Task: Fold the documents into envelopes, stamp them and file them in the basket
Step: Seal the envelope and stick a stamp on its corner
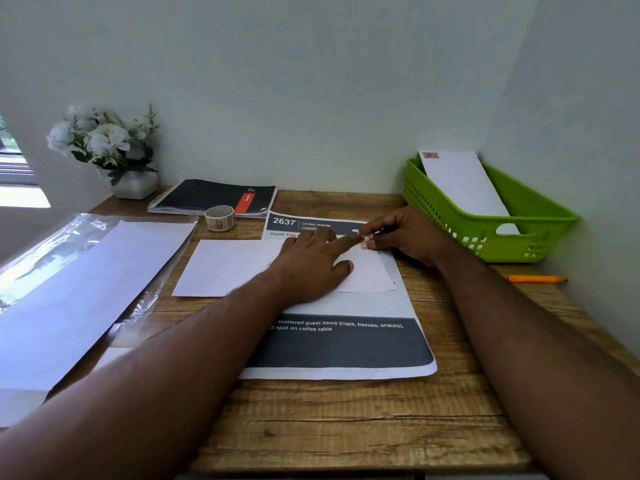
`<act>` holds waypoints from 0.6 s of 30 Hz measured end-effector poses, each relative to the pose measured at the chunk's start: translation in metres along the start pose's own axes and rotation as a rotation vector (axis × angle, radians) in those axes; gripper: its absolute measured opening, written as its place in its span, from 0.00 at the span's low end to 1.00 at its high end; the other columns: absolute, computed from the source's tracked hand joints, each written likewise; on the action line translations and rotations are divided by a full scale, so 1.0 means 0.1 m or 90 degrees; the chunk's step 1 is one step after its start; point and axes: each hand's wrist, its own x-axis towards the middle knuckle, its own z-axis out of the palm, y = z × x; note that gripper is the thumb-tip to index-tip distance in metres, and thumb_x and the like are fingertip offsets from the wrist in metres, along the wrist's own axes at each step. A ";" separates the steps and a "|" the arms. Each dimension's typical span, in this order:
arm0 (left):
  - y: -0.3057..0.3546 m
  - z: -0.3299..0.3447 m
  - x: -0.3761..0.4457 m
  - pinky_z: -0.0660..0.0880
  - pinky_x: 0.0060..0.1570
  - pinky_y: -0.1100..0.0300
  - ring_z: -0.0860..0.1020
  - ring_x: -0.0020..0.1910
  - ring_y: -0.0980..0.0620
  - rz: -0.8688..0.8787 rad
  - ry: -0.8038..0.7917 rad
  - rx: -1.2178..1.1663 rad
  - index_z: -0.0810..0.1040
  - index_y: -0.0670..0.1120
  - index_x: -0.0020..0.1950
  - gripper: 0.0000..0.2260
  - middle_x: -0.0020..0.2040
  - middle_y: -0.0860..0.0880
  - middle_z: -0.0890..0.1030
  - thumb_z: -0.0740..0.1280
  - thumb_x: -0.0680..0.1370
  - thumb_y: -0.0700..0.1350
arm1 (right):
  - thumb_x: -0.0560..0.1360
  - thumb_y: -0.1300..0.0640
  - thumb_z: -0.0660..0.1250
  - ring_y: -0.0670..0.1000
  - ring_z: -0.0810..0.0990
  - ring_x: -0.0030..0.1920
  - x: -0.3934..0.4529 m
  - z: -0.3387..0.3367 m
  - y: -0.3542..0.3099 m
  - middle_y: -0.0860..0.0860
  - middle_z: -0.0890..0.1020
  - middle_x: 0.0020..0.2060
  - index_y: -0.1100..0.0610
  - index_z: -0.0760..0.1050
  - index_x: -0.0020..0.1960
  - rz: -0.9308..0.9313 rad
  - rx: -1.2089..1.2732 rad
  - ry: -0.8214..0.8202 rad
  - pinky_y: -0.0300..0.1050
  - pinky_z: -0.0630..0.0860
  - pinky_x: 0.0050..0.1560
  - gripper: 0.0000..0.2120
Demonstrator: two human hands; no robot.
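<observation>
The step in hand looks to be stamping: a white envelope (pixel 239 266) lies flat across a printed document (pixel 341 344) on the wooden desk (pixel 346 427), and a small stamp (pixel 364 242) sits at its far right corner. The left hand (pixel 311 261) lies palm down on the envelope, fingers nearly straight, its forefinger reaching to the stamp and pressing it; the right hand (pixel 403 237) has its fingers curled and pinches the stamp's edge at the same corner. To do it well I would keep the left palm's weight on the paper so the envelope cannot slide on the slick sheet beneath, square the stamp to the corner edges, then rub from the middle outward — thin paper like this wrinkles if pushed from one side. The green basket (pixel 540 216) stands near on the right, a slotted plastic tub with one stamped envelope (pixel 464 183) already leaning in it. The stamp roll (pixel 219 218) is a small ring, standing just before a spiral notebook (pixel 211 197). At the left, blank envelopes (pixel 86 282) lie in a crinkled clear sleeve — glossy, prone to slipping.
</observation>
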 end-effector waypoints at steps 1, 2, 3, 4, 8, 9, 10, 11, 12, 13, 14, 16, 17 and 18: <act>0.00 0.00 0.00 0.60 0.67 0.48 0.63 0.70 0.47 0.000 -0.004 0.005 0.55 0.62 0.77 0.23 0.69 0.50 0.67 0.54 0.81 0.57 | 0.66 0.64 0.77 0.37 0.80 0.41 -0.01 0.00 -0.01 0.46 0.85 0.42 0.56 0.83 0.50 -0.003 -0.003 0.000 0.27 0.74 0.43 0.13; 0.00 0.00 0.00 0.60 0.68 0.48 0.62 0.70 0.47 -0.001 -0.008 0.009 0.55 0.63 0.77 0.23 0.69 0.50 0.66 0.53 0.81 0.57 | 0.66 0.64 0.77 0.36 0.80 0.40 0.00 0.00 -0.01 0.47 0.84 0.42 0.57 0.83 0.50 -0.005 -0.004 -0.001 0.27 0.74 0.43 0.13; 0.00 0.00 0.00 0.59 0.68 0.48 0.62 0.70 0.47 -0.001 -0.012 0.012 0.54 0.63 0.76 0.23 0.70 0.50 0.66 0.53 0.82 0.57 | 0.66 0.65 0.76 0.35 0.80 0.39 -0.01 0.00 0.00 0.47 0.84 0.42 0.58 0.83 0.51 -0.008 -0.003 -0.003 0.26 0.73 0.42 0.14; 0.00 0.00 0.00 0.59 0.68 0.48 0.62 0.71 0.47 -0.001 -0.016 0.014 0.54 0.64 0.76 0.22 0.70 0.51 0.65 0.52 0.82 0.57 | 0.67 0.66 0.76 0.34 0.80 0.39 -0.01 -0.01 0.00 0.47 0.84 0.42 0.60 0.83 0.52 -0.010 -0.003 -0.004 0.26 0.73 0.42 0.14; 0.00 -0.01 -0.01 0.57 0.69 0.47 0.60 0.71 0.47 -0.003 -0.032 0.018 0.55 0.66 0.76 0.21 0.71 0.51 0.64 0.51 0.82 0.57 | 0.67 0.67 0.75 0.33 0.79 0.40 -0.01 0.00 0.03 0.47 0.83 0.42 0.62 0.82 0.52 -0.025 -0.025 -0.006 0.25 0.72 0.42 0.13; 0.01 -0.01 -0.01 0.57 0.69 0.47 0.60 0.71 0.47 -0.004 -0.033 0.021 0.55 0.67 0.75 0.21 0.71 0.51 0.64 0.51 0.82 0.57 | 0.67 0.66 0.75 0.34 0.80 0.40 0.00 0.00 0.04 0.47 0.84 0.43 0.62 0.83 0.52 -0.026 -0.029 -0.005 0.25 0.73 0.43 0.13; 0.01 -0.02 -0.01 0.57 0.69 0.47 0.61 0.71 0.47 -0.006 -0.035 0.023 0.56 0.67 0.75 0.21 0.71 0.51 0.64 0.51 0.82 0.57 | 0.68 0.66 0.75 0.34 0.80 0.40 0.00 0.00 0.04 0.46 0.84 0.43 0.62 0.83 0.52 -0.026 -0.033 -0.006 0.25 0.73 0.43 0.13; 0.01 -0.02 -0.01 0.56 0.69 0.47 0.61 0.71 0.47 -0.007 -0.036 0.024 0.56 0.67 0.75 0.21 0.71 0.51 0.64 0.50 0.82 0.57 | 0.68 0.66 0.75 0.34 0.80 0.41 0.01 0.00 0.04 0.46 0.84 0.43 0.61 0.83 0.52 -0.027 -0.039 -0.007 0.25 0.73 0.43 0.13; 0.01 -0.02 -0.02 0.56 0.69 0.47 0.60 0.71 0.46 -0.009 -0.038 0.024 0.55 0.67 0.75 0.21 0.71 0.51 0.64 0.50 0.82 0.57 | 0.68 0.66 0.75 0.35 0.80 0.41 0.01 0.00 0.04 0.46 0.84 0.43 0.60 0.83 0.52 -0.029 -0.046 -0.008 0.26 0.74 0.44 0.13; 0.01 -0.02 -0.02 0.56 0.69 0.46 0.60 0.71 0.46 -0.009 -0.040 0.023 0.54 0.68 0.75 0.21 0.71 0.51 0.63 0.50 0.82 0.56 | 0.68 0.65 0.75 0.35 0.80 0.41 0.01 -0.01 0.04 0.46 0.84 0.43 0.59 0.83 0.51 -0.031 -0.055 -0.011 0.27 0.74 0.44 0.12; 0.01 -0.02 -0.02 0.56 0.69 0.46 0.60 0.71 0.46 -0.007 -0.042 0.023 0.52 0.68 0.75 0.21 0.71 0.50 0.63 0.50 0.82 0.56 | 0.68 0.65 0.75 0.36 0.80 0.40 0.02 -0.01 0.04 0.46 0.84 0.43 0.58 0.83 0.51 -0.031 -0.063 -0.013 0.27 0.75 0.44 0.12; 0.01 -0.02 -0.02 0.56 0.69 0.46 0.60 0.71 0.46 -0.002 -0.046 0.024 0.50 0.67 0.76 0.22 0.72 0.50 0.63 0.50 0.82 0.56 | 0.68 0.64 0.76 0.36 0.79 0.39 0.03 -0.01 0.03 0.45 0.84 0.42 0.57 0.84 0.50 -0.027 -0.079 -0.018 0.28 0.75 0.43 0.12; 0.01 -0.03 -0.01 0.56 0.69 0.46 0.60 0.71 0.46 -0.002 -0.047 0.024 0.50 0.67 0.76 0.22 0.72 0.50 0.63 0.50 0.82 0.56 | 0.68 0.64 0.76 0.36 0.79 0.39 0.04 -0.02 0.03 0.45 0.84 0.42 0.57 0.84 0.50 -0.026 -0.085 -0.021 0.28 0.74 0.43 0.12; 0.01 -0.03 -0.01 0.55 0.69 0.46 0.59 0.72 0.46 -0.003 -0.049 0.023 0.51 0.67 0.76 0.22 0.72 0.50 0.63 0.49 0.82 0.56 | 0.68 0.64 0.76 0.36 0.79 0.40 0.05 -0.02 0.04 0.44 0.84 0.42 0.56 0.84 0.50 -0.023 -0.086 -0.023 0.28 0.75 0.43 0.11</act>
